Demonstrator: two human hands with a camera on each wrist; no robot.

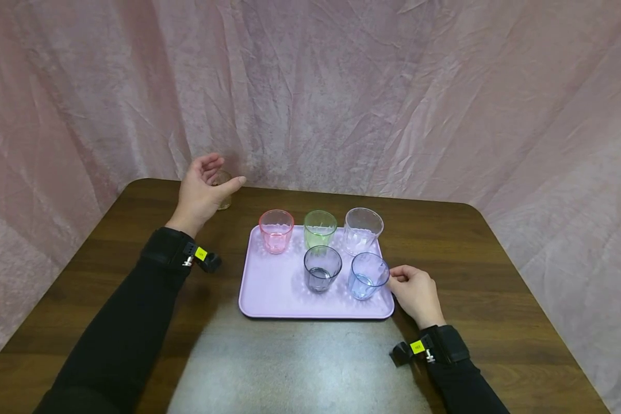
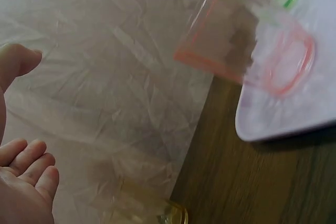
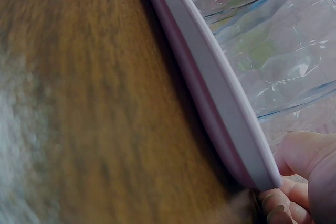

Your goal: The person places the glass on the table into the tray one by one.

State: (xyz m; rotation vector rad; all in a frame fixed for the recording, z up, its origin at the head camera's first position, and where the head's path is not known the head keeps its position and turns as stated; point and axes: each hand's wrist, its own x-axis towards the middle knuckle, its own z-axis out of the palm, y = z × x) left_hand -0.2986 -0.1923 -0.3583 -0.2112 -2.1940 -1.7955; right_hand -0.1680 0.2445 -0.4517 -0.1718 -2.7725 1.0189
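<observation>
Amber glass (image 1: 222, 190) stands at the table's (image 1: 497, 299) far left edge, off the tray (image 1: 274, 287); the left hand (image 1: 202, 192) hovers just beside it, fingers (image 2: 31, 166) wide and holding nothing. Five tumblers stand on the lilac tray; the right hand (image 1: 416, 293) pinches its right rim, next to the blue glass (image 1: 367, 276).
</observation>
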